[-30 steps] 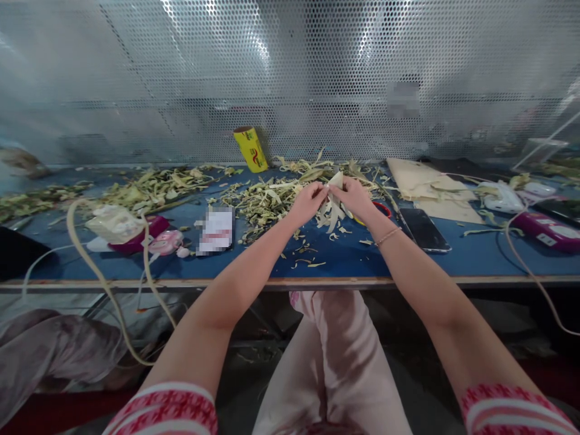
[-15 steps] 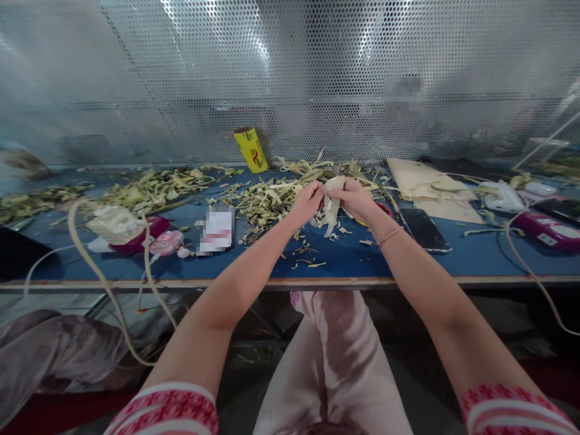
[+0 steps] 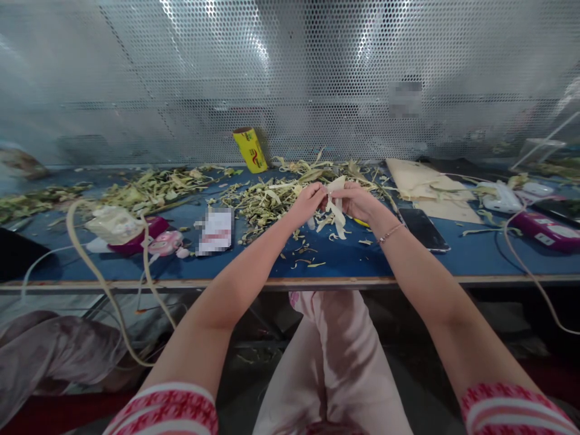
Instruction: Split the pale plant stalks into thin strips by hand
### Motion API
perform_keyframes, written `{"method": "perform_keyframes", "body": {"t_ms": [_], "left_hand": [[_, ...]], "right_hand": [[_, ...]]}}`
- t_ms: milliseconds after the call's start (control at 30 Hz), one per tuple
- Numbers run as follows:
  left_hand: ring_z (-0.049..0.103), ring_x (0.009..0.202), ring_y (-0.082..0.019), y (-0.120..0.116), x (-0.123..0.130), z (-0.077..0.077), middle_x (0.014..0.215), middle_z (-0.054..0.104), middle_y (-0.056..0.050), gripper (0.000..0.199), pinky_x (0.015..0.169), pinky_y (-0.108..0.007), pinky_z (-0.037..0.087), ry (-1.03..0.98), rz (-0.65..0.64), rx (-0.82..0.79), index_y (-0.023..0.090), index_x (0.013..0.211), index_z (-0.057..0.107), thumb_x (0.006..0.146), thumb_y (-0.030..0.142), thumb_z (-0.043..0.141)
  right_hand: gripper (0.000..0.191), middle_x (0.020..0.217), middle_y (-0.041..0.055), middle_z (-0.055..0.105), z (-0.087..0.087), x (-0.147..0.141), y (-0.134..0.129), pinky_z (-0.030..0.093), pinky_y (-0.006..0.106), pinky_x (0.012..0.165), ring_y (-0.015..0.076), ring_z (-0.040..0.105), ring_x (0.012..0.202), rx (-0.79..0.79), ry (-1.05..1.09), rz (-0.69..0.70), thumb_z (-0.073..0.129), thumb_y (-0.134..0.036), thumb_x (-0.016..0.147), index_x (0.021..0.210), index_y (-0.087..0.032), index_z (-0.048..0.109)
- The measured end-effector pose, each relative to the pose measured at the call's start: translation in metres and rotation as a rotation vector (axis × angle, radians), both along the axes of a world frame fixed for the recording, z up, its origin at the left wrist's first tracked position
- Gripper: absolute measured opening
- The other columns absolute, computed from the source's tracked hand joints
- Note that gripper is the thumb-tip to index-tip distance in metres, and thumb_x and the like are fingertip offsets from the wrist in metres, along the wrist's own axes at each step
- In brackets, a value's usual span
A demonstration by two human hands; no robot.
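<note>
A pale, leaf-like strip (image 3: pixel 336 219) hangs between my two hands over the blue table. My left hand (image 3: pixel 310 200) is closed, its fingertips pinching the strip near its upper part. My right hand (image 3: pixel 359 200) is closed too, with thumb and fingers on the same strip from the right. Behind and to the left of my hands lies a pile of green and yellowish plant pieces (image 3: pixel 267 202). Small scraps (image 3: pixel 312 264) are scattered below my hands. Part of a yellow ring-shaped object (image 3: pixel 361 223) shows under my right hand.
A dark phone (image 3: pixel 425 229) and beige cardboard (image 3: pixel 430 187) lie to the right. On the left are a white-faced rectangular item (image 3: pixel 216 231), a purple box (image 3: pixel 156 232) and a looping tube (image 3: pixel 97 275). A yellow cylinder (image 3: pixel 251 150) leans near the perforated metal wall (image 3: pixel 290 72). A person's leg shows lower left.
The strip between my hands has changed from a broad, upright piece to narrower, spread ends hanging lower right. My right hand has shifted slightly right, and its fingers now lie flatter.
</note>
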State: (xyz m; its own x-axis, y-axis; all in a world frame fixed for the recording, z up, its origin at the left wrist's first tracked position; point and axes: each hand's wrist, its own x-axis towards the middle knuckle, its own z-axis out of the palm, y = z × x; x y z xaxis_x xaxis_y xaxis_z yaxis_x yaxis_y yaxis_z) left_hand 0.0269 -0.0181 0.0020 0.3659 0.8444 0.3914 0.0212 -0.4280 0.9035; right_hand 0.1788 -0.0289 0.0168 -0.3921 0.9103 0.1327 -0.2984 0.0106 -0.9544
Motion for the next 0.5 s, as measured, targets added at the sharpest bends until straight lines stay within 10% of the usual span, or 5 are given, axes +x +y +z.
{"method": "perform_keyframes", "body": {"t_ms": [500], "left_hand": [[0.048,0.048,-0.008,0.0029,0.0014,-0.0019,0.050,0.049,0.004,0.024,0.055,-0.022,0.041,-0.139,-0.114,-0.132,0.017,0.061,0.044,0.085,0.023,0.047]], "right_hand": [[0.013,0.060,-0.0008,0.063,-0.0049,0.0061,0.0046,0.049,0.021,0.058,0.0100,0.059,0.055,0.028,-0.007,0.098,0.069,-0.013,0.065,0.073,-0.015,0.059]]}}
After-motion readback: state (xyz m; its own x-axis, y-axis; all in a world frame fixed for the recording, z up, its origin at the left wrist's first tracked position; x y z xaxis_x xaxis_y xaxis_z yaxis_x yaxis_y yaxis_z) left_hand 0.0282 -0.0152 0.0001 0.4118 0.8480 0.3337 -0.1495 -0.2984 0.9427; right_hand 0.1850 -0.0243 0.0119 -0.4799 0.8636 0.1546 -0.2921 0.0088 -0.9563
